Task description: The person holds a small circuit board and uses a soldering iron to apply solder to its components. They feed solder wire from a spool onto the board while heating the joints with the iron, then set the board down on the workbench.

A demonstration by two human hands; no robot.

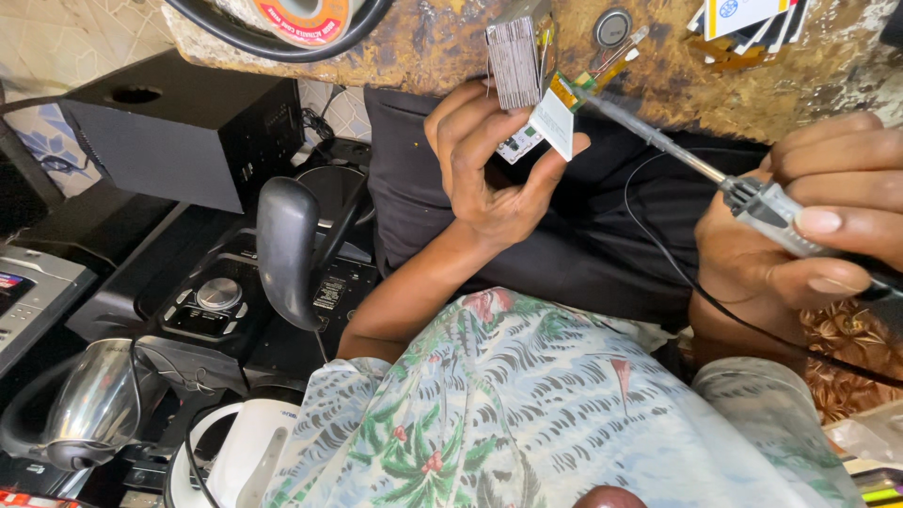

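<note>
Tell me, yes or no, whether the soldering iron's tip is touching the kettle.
No. The soldering iron in the right hand has its tip at the small module held by the left hand, far from the steel kettle.

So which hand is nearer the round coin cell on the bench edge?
Left. The left hand holds the small circuit module just below the coin cell; the right hand grips the soldering iron farther off at the frame's right.

Open gap btwn left hand (pixel 489 160) and right hand (pixel 800 226), over dark lap. Worn bench edge (pixel 658 85) blocks above; speaker box (pixel 179 132), kettle (pixel 94 404), prob. more clutter crowd the left.
</note>
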